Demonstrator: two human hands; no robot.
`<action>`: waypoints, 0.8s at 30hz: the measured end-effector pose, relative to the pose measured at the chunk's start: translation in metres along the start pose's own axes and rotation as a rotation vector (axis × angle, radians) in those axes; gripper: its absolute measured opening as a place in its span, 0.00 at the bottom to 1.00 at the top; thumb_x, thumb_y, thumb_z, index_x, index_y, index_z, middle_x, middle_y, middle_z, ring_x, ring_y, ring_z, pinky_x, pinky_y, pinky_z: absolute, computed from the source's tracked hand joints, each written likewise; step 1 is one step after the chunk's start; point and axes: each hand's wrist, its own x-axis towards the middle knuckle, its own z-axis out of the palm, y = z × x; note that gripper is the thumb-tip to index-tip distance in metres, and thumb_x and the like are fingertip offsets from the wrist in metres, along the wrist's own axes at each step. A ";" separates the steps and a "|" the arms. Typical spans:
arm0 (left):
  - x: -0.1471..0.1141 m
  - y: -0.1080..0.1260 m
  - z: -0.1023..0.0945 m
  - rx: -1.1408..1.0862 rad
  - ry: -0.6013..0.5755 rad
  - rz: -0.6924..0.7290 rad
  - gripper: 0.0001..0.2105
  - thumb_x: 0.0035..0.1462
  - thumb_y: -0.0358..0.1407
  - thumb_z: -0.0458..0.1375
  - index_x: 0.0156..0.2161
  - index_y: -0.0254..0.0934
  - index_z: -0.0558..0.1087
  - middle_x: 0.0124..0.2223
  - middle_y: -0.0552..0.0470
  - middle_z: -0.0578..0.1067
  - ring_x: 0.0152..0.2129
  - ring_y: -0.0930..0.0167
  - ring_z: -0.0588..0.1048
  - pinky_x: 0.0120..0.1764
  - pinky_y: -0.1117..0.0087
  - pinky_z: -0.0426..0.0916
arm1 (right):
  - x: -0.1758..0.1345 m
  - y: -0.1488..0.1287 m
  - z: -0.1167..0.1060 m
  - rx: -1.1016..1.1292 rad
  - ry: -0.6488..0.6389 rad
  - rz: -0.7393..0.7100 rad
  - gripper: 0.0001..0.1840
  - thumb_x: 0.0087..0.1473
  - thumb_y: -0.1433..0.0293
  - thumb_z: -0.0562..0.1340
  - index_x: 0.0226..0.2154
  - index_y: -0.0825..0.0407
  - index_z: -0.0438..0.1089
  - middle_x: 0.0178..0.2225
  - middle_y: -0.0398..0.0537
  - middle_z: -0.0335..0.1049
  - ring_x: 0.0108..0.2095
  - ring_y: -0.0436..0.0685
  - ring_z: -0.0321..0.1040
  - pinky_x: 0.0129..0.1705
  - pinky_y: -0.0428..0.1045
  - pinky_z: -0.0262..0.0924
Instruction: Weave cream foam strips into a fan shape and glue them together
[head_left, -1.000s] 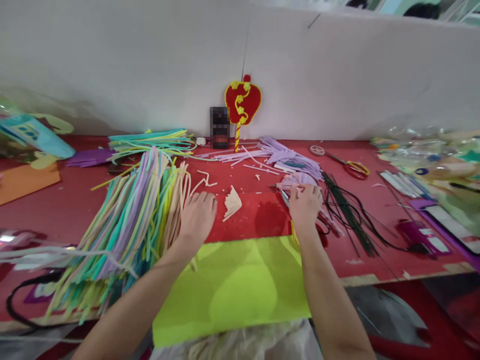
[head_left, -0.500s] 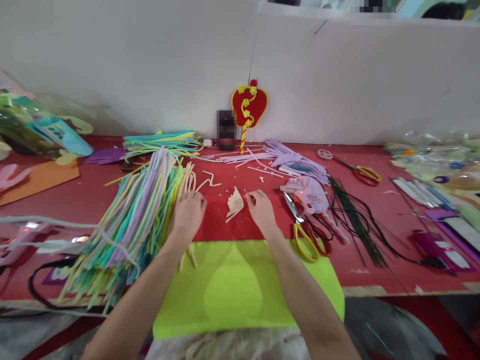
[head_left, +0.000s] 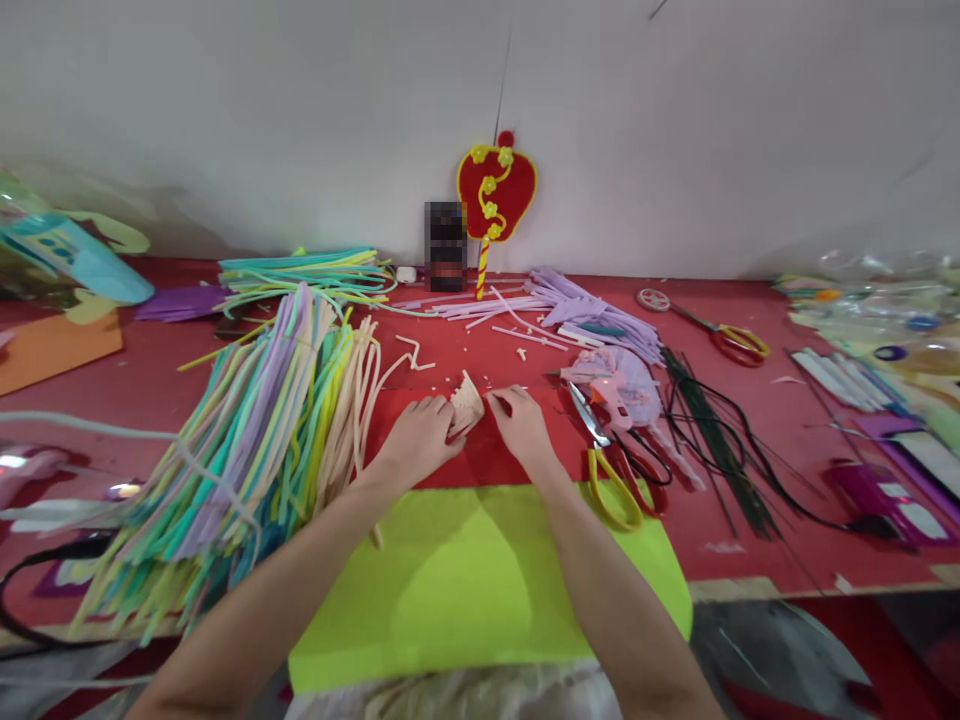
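A small cream piece made of pipe cleaners (head_left: 468, 396), fan-shaped with a pointed top, lies on the red table between my hands. My left hand (head_left: 421, 435) has its fingers closed on the lower left side of that piece. Just to the right, my right hand (head_left: 519, 425) is held in a pinch; anything between thumb and finger is too small to name. Beside my left arm rests a thick bundle of pastel pipe cleaners (head_left: 262, 430), with cream ones (head_left: 358, 400) along its right edge.
Yellow-handled scissors (head_left: 611, 485) and a pink glue gun (head_left: 611, 390) lie right of my right hand. Purple pipe cleaners (head_left: 592, 315) and a red apple-shaped craft (head_left: 496, 190) are behind. Dark green stems (head_left: 712, 440) and cables lie farther right. A lime green sheet (head_left: 480, 590) covers the front.
My left hand has moved right from the cream pipe cleaners to the fan-shaped piece and taken hold of it. My right hand stays almost in place. The view has shifted slightly.
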 end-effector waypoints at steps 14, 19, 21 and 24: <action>-0.005 -0.001 0.003 -0.044 -0.002 0.042 0.06 0.54 0.33 0.55 0.38 0.36 0.69 0.38 0.48 0.72 0.37 0.65 0.70 0.41 0.63 0.64 | -0.003 -0.005 -0.001 0.002 -0.020 0.021 0.12 0.59 0.67 0.54 0.36 0.51 0.72 0.35 0.51 0.69 0.39 0.58 0.66 0.46 0.54 0.60; -0.004 -0.003 0.005 -0.040 0.003 0.039 0.05 0.55 0.33 0.54 0.38 0.36 0.70 0.38 0.49 0.72 0.36 0.65 0.70 0.42 0.62 0.64 | -0.003 -0.006 -0.001 0.019 -0.019 0.033 0.11 0.58 0.67 0.54 0.36 0.50 0.72 0.35 0.51 0.70 0.39 0.58 0.66 0.46 0.54 0.60; -0.004 -0.003 0.006 -0.039 0.001 0.042 0.05 0.55 0.33 0.54 0.37 0.37 0.69 0.38 0.49 0.72 0.36 0.65 0.70 0.41 0.62 0.64 | -0.003 -0.006 -0.001 0.015 -0.013 0.034 0.11 0.58 0.67 0.54 0.35 0.50 0.72 0.35 0.51 0.70 0.39 0.59 0.66 0.46 0.54 0.60; -0.004 -0.004 0.008 -0.039 0.001 0.035 0.05 0.55 0.34 0.54 0.38 0.37 0.69 0.38 0.49 0.72 0.36 0.65 0.70 0.41 0.62 0.64 | -0.002 -0.006 0.001 0.021 -0.004 0.038 0.11 0.58 0.66 0.54 0.34 0.50 0.72 0.35 0.52 0.71 0.39 0.59 0.67 0.46 0.54 0.60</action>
